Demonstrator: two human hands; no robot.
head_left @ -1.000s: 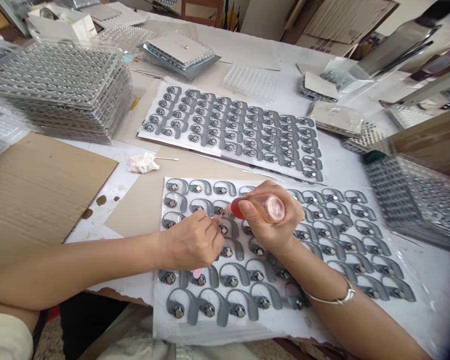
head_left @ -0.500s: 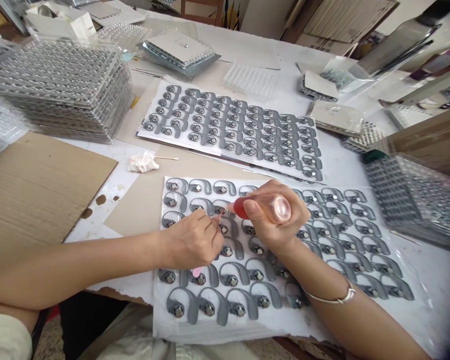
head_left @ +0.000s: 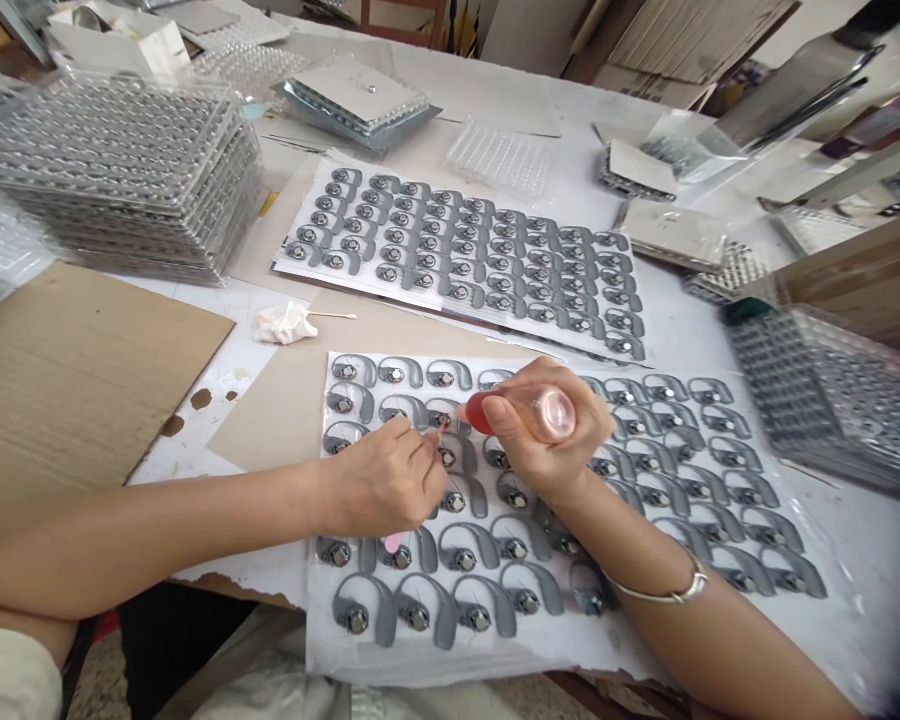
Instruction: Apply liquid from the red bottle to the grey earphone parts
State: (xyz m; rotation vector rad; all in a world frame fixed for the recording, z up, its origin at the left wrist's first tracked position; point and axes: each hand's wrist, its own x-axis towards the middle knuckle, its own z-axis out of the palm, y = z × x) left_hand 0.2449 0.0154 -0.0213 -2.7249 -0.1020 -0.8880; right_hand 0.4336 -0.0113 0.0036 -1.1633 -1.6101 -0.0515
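My right hand (head_left: 551, 440) is wrapped round a small clear bottle (head_left: 529, 412) with red liquid, held tilted with its tip pointing left. My left hand (head_left: 382, 482) is pinched on a thin stick whose pink end (head_left: 394, 543) shows below my fingers; its other tip meets the bottle's nozzle. Both hands hover over a white sheet (head_left: 330, 640) covered with rows of grey hook-shaped parts (head_left: 480, 545), each with a metal stud. Some parts are hidden under my hands and wrists.
A second sheet of grey parts (head_left: 465, 260) lies further back. Stacked clear blister trays (head_left: 120, 170) stand at the far left, more trays (head_left: 825, 400) at the right. A cardboard sheet (head_left: 75, 370) lies left, with a crumpled white wipe (head_left: 285, 325) beside it.
My right hand and the bottle have shifted very slightly. My left hand stays almost still.
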